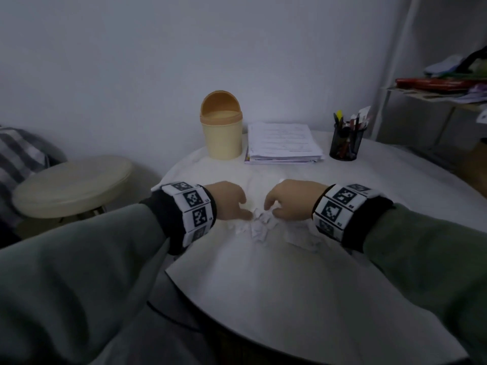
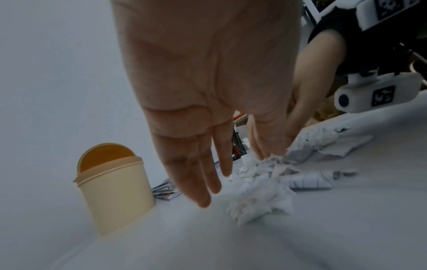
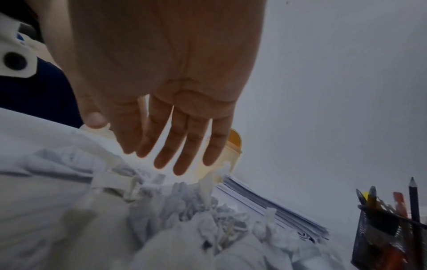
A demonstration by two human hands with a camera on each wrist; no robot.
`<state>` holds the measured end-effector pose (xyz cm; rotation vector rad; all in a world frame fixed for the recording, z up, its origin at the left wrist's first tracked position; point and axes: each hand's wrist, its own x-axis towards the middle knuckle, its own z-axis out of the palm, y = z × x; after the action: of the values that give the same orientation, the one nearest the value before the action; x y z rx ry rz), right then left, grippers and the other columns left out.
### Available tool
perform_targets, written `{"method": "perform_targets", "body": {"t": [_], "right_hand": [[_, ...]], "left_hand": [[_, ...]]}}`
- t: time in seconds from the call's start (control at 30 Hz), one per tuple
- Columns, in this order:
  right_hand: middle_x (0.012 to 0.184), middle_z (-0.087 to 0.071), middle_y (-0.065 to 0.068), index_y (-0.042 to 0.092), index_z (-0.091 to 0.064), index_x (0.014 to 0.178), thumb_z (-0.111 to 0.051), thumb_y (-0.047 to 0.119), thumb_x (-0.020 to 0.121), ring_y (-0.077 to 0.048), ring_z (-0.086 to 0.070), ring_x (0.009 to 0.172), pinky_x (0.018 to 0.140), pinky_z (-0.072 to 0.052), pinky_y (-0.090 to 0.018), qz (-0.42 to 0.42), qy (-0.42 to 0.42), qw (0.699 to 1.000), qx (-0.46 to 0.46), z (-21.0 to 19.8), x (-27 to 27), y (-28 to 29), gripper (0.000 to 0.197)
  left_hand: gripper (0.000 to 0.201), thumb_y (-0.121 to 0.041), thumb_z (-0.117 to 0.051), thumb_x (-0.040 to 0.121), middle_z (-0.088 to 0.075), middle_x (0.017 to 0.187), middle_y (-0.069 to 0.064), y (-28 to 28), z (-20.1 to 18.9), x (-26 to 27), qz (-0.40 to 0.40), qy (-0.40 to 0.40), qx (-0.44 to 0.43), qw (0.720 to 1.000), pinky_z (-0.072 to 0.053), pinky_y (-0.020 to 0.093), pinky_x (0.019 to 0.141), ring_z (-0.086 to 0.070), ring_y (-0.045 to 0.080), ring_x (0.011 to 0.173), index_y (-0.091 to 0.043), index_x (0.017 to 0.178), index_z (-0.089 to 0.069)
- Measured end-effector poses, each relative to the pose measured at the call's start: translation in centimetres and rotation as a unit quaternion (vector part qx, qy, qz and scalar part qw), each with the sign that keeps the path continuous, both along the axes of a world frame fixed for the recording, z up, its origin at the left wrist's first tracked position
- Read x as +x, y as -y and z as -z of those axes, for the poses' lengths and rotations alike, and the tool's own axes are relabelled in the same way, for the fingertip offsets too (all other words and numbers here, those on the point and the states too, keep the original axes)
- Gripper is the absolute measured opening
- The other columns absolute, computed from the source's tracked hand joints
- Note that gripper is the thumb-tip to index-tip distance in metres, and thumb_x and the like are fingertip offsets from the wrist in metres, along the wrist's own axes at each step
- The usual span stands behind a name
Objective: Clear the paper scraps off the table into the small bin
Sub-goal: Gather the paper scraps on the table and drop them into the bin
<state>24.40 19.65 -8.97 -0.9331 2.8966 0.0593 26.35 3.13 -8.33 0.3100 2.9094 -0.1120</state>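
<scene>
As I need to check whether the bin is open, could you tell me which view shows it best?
The head view: the small bin stands unobstructed, lid swung open. The left wrist shows it tilted at the side; the right wrist hides it behind fingers.

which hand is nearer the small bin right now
Left. The left hand sits at the left edge of the paper scraps, almost straight in front of the small bin. The right hand is off to the bin's right, below the stack of papers.
</scene>
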Motion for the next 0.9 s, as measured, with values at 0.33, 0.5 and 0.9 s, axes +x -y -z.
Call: {"method": "perform_targets", "body": {"t": [0.33,0.5,0.9], "right_hand": [[0.091,-0.064,0.007,0.025,-0.070,0.106,-0.061,0.030,0.086,-0.012,-0.058,0.084,0.077,-0.043,-0.020,-0.055,0.118,0.991,-0.035,2.2,2.5,0.8,0.023],[0.108,-0.072,0.000,0.022,-0.071,0.108,-0.058,0.030,0.086,-0.019,-0.065,0.098,0.092,-0.052,-0.031,-0.006,0.100,0.995,-0.010,1.6,2.1,-1.3,0.027],[0.081,-0.061,0.005,0.018,-0.068,0.095,-0.058,0.038,0.088,-0.013,-0.054,0.072,0.064,-0.042,-0.022,0.177,0.106,0.978,0.014,-1.1,1.8,-11.1,0.023]], "left_hand": [[0.034,-0.038,-0.078,0.073,-0.072,0.104,0.015,-0.5,1.9,-1.8,-0.019,0.112,0.083,0.990,-0.043,0.013,0.046,-0.053,0.011,0.051,-0.018,0.091,-0.058],[0.031,-0.029,-0.078,0.074,-0.072,0.105,0.013,-3.4,2.2,-3.2,0.019,0.094,0.119,0.988,-0.046,0.016,0.059,-0.058,0.012,0.057,-0.015,0.099,-0.065],[0.023,-0.042,-0.068,0.081,-0.065,0.064,-0.009,-8.4,0.2,-1.7,0.160,0.172,0.105,0.966,-0.048,0.023,0.063,-0.056,0.008,0.057,-0.023,0.068,-0.064]]}}
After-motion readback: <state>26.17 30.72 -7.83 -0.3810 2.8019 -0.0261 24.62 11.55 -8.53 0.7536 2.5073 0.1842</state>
